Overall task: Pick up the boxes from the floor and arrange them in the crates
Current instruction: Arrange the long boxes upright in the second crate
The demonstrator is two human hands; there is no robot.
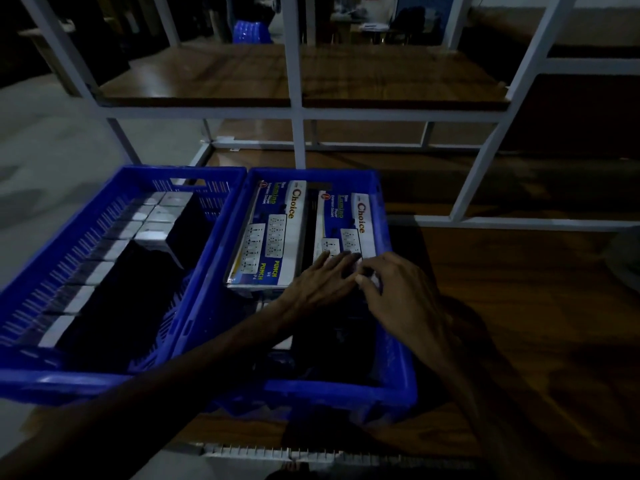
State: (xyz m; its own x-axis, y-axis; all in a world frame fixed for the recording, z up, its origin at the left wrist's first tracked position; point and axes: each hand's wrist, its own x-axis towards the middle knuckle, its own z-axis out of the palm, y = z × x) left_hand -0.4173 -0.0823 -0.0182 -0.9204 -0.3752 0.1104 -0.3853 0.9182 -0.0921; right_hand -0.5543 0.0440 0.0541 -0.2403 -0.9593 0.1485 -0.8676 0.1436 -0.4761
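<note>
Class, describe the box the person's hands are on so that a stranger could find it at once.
Find the two blue crates side by side; take the right crate. Two printed "Choice" boxes lie flat in it. The wanted box is the right-hand one, by the crate's right wall, with both hands on its near end; its neighbour is untouched.

Both boxes (266, 233) (346, 226) read "Choice" and "Lumina"; the left one also "PUNCH V4"
</note>
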